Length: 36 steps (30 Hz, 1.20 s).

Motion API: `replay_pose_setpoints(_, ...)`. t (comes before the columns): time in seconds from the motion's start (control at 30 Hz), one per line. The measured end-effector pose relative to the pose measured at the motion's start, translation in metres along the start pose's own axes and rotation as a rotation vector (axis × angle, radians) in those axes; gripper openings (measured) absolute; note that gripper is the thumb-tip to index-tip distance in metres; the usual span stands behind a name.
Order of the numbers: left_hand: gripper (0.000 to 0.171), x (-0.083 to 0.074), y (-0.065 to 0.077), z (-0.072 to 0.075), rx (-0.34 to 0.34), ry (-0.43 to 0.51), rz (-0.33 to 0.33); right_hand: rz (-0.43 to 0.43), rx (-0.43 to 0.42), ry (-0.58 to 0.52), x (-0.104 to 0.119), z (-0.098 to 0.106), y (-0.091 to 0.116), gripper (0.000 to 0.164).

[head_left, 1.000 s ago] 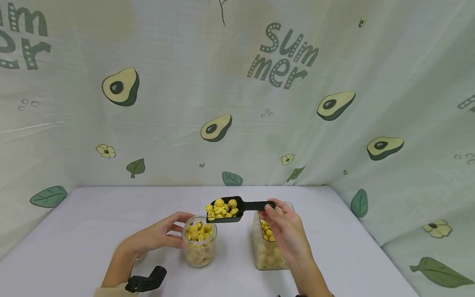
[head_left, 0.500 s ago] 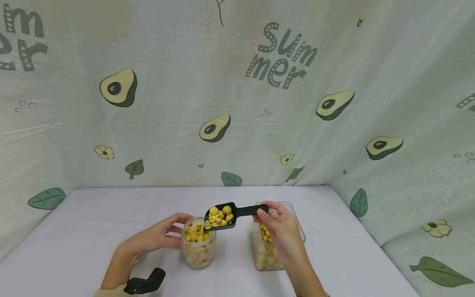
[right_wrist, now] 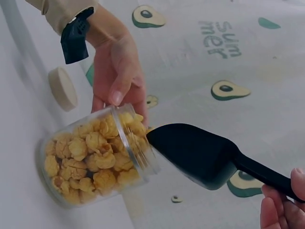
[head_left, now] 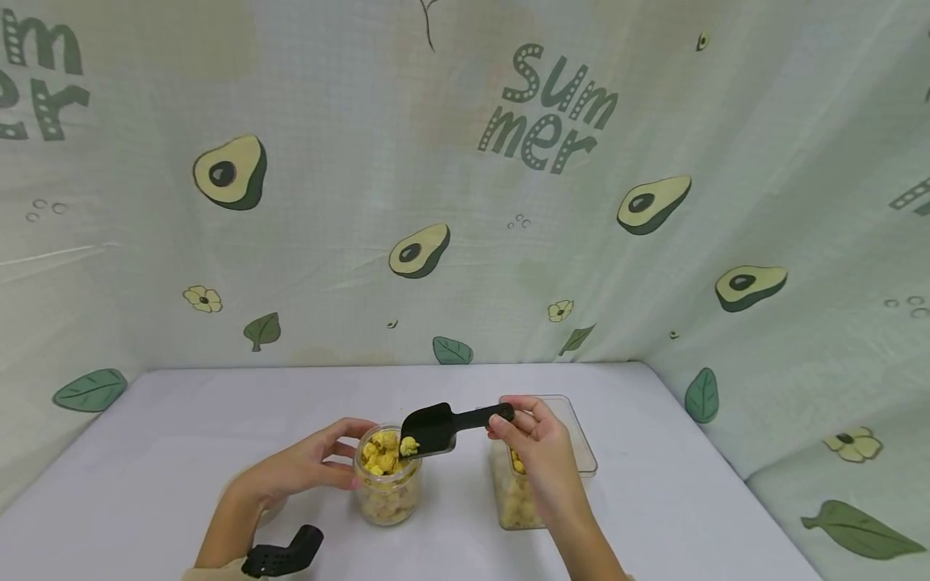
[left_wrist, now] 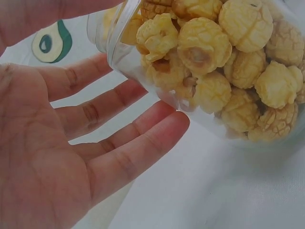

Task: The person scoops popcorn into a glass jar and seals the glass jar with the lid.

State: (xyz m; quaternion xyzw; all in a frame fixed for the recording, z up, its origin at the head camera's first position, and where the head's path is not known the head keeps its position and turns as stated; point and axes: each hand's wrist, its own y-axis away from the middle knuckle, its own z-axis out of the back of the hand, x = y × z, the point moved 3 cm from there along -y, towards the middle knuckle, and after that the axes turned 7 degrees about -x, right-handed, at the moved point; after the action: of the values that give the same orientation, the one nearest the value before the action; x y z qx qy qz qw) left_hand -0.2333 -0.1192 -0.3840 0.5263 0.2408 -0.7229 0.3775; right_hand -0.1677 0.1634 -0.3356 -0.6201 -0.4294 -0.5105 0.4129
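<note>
A clear jar (head_left: 388,500) of yellow popcorn (head_left: 379,453) stands upright on the table, filled up to its mouth. My left hand (head_left: 312,461) steadies it from the left, thumb and fingertips against its side near the rim (left_wrist: 119,40). My right hand (head_left: 541,456) pinches the handle of a black scoop (head_left: 430,428) between thumb and fingers. The scoop tilts down to the left, its tip over the jar's mouth. One popcorn piece (head_left: 409,446) shows at that tip; the rest of the bowl looks bare in the head view.
A clear square container (head_left: 517,508) with popcorn stands right of the jar, partly hidden by my right hand. A round beige lid-like disc (right_wrist: 63,89) lies near my left wrist. A printed avocado curtain (head_left: 327,202) hangs behind the white table (head_left: 218,420).
The scoop has moved slightly left and down and tipped toward the jar. Its heap of popcorn has slid off into the jar, except for one piece. My left hand stays at the jar.
</note>
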Motion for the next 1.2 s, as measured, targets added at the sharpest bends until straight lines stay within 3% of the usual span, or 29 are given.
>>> replay_pose_setpoints(0.2,0.066,0.001,-0.001,-0.001,0.009,0.006,-0.007,0.065,-0.012,0.064,0.004,-0.003,0.008,0.038)
replay_pose_setpoints(0.33,0.066,0.001,-0.001,-0.001,-0.002,0.003,0.016,0.194,-0.016,0.096,0.009,-0.005,0.014,0.035)
replay_pose_setpoints(0.5,0.068,-0.001,-0.002,-0.001,-0.018,0.003,0.037,0.324,-0.03,0.06,0.014,-0.007,0.02,0.031)
replay_pose_setpoints(0.73,0.068,-0.001,-0.001,0.0,-0.009,0.012,0.02,0.328,0.038,0.027,0.006,-0.019,0.023,0.03)
replay_pose_setpoints(0.97,0.069,-0.001,-0.001,0.0,-0.026,0.006,0.053,0.451,-0.06,0.148,0.004,-0.018,0.021,0.028)
replay_pose_setpoints(1.2,0.069,-0.003,0.0,0.0,-0.023,0.006,0.039,0.473,-0.073,0.17,0.01,-0.015,0.022,0.029)
